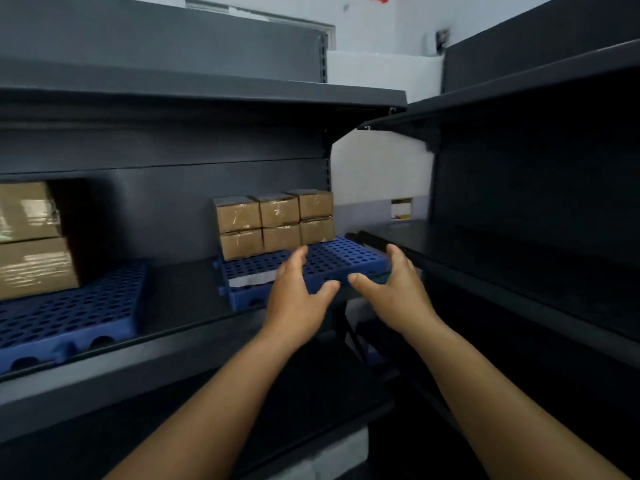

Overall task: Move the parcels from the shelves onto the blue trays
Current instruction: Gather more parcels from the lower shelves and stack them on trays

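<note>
Parcels partly moved: six small brown boxes (pixel 277 221) stacked in two rows at the back of the right blue tray (pixel 341 259), toward 12 o'clock; two larger taped cartons (pixel 33 240) on the left blue tray (pixel 74 311), at 9 o'clock. Front of both trays bare. Left hand (pixel 294 296) and right hand (pixel 398 292) hovering near the right tray's front edge, each grip spread apart, holding nothing. No parcels visible elsewhere on the dark shelves (pixel 519 258). Scribbles on boxes unreadable; no brands legible.
</note>
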The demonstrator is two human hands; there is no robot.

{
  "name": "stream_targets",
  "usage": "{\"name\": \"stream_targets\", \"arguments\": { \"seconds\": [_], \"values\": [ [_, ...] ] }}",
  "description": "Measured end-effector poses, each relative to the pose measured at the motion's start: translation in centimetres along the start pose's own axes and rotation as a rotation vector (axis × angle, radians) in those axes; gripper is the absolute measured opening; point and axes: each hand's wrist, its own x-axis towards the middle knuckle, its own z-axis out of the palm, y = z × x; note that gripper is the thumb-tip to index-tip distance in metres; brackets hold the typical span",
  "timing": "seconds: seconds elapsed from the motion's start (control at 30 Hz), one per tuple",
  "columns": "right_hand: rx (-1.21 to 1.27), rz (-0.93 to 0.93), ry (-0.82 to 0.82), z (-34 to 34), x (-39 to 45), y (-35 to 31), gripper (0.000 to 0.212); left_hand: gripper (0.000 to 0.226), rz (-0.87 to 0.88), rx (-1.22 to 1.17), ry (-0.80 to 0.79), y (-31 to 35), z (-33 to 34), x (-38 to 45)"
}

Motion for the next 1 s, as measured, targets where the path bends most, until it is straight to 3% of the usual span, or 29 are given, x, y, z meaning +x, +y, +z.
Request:
{"name": "stream_targets", "arguments": {
  "seconds": [0.53,1.0],
  "values": [
    [-0.24,0.417,0.261,-9.3,-24.5,4.8,0.076,0.068,0.163,-0.044,-0.561,3.7,6.0,-18.8],
    [-0.236,0.725,0.543,-24.8,-43.2,10.2,0.071,0.065,0.314,-0.161,-0.978,15.9,18.0,-37.6]
  ]
}}
